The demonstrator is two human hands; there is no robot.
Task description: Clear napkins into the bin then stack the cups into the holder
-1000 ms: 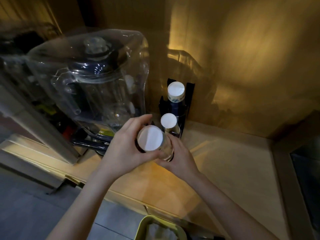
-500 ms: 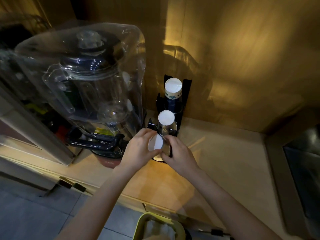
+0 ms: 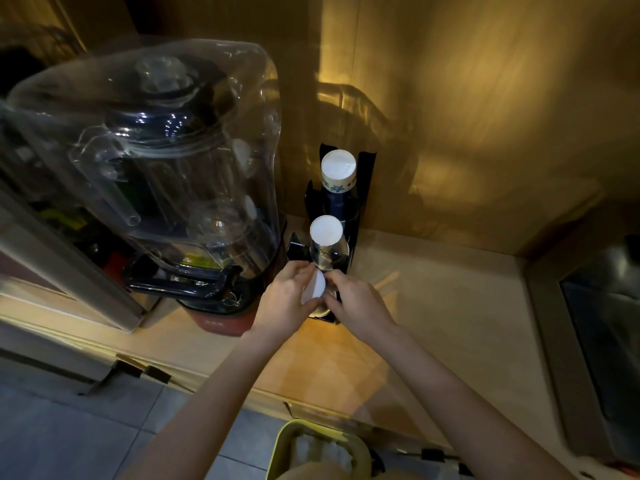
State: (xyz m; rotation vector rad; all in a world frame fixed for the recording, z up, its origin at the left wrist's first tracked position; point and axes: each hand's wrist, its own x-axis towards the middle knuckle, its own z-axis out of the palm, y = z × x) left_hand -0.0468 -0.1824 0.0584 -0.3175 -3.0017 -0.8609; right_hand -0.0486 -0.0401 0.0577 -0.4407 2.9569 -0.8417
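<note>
The scene is dim and amber-toned. A warm pool of light falls on the pale wooden bench (image 3: pixel 433 306), glare streaks the clear plastic blender cover (image 3: pixel 180 140), and edges bend and soften with wide-angle distortion.

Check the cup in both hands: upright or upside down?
Upside down, somewhat tilted. The cup shows its white closed base toward the camera, held between left hand and right hand at the black holder.
</note>
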